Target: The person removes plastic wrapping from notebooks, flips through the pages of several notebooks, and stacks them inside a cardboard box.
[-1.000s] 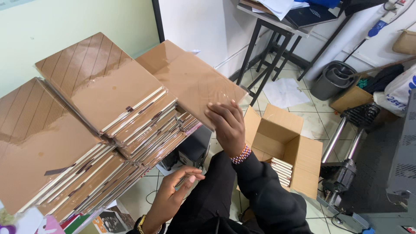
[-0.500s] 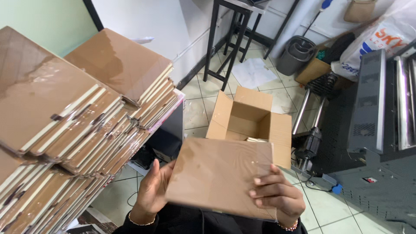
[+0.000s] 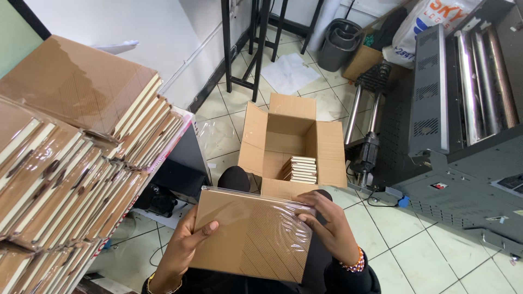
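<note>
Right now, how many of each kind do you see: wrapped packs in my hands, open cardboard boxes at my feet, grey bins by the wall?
wrapped brown pack, held by left hand and right hand: 1
open cardboard box: 1
grey bin: 1
Total: 3

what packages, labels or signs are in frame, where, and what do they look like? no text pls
Shrink-wrapped brown pack: flat rectangle, held by left hand and right hand.
Open cardboard box: on the floor ahead, brown, flaps up, cream-edged books inside.
Wrapped brown packs: stacked at left.
White sack: top right, coloured print.
Small stickers: on the grey machine, right.
</note>
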